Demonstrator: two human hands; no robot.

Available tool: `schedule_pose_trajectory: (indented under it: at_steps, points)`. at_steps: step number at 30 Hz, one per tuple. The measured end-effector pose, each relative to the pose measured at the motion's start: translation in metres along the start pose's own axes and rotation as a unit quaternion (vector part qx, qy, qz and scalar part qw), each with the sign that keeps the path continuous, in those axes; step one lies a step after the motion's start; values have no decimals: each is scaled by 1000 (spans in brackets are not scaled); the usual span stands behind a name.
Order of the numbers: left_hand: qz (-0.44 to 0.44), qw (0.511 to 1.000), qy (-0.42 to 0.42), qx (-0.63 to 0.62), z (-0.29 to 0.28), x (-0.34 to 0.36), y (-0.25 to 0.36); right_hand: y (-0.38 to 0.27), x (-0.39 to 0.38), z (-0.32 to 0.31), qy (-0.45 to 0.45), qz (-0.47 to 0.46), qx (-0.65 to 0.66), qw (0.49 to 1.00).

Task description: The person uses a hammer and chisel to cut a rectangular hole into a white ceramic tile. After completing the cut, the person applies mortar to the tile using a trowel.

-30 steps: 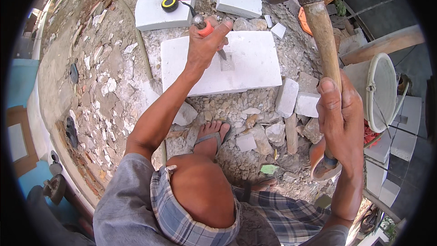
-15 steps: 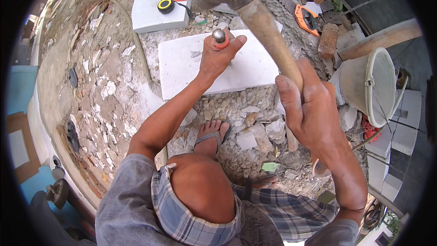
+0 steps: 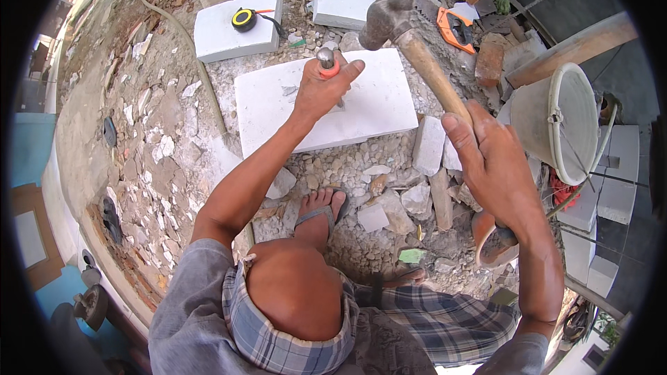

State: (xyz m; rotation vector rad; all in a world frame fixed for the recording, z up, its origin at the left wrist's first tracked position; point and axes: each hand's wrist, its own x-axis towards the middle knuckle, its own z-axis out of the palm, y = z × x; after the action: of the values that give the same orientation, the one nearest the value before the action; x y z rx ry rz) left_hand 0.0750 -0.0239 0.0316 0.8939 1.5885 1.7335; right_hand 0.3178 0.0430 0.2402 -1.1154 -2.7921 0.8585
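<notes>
My left hand (image 3: 321,92) is wrapped round a chisel (image 3: 327,60) with a metal cap and red collar, held over a white block (image 3: 381,101). Its tip is partly hidden behind my fingers. My right hand (image 3: 490,161) grips the wooden handle of a hammer (image 3: 439,80), whose dark metal head (image 3: 383,19) hangs just above and right of the chisel, apart from it. A yellow-and-black tape measure (image 3: 244,19) lies on a smaller white block (image 3: 229,40) behind my left hand, beside another block (image 3: 342,7).
An orange-handled saw (image 3: 456,28) lies at the upper right, near a timber beam (image 3: 570,60). A pale bucket (image 3: 528,114) stands right, by stacked blocks (image 3: 615,201). A hose (image 3: 210,104) crosses the rubble left. My sandaled foot (image 3: 316,212) rests below the block.
The hammer head swung leftward, then came down and slightly right, nearer the chisel. My left hand and chisel shifted from higher up toward the block, the cap now lower.
</notes>
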Motion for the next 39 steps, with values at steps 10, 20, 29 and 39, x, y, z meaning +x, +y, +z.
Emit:
schedule_pose_trajectory:
  at_steps: [10, 20, 29, 39]
  points:
    - [-36, 997, -15, -68, 6, 4, 9, 18, -30, 4, 15, 59, 93, 994]
    - [-44, 997, -48, -48, 7, 9, 7, -5, -25, -11, 118, -47, 155, 980]
    - [-71, 996, -36, 31, 16, 9, 14, -16, 14, -9, -21, 5, 4, 1000]
    - [-38, 997, -25, 70, 18, 0, 1, -6, 6, 6, -14, 8, 75, 997]
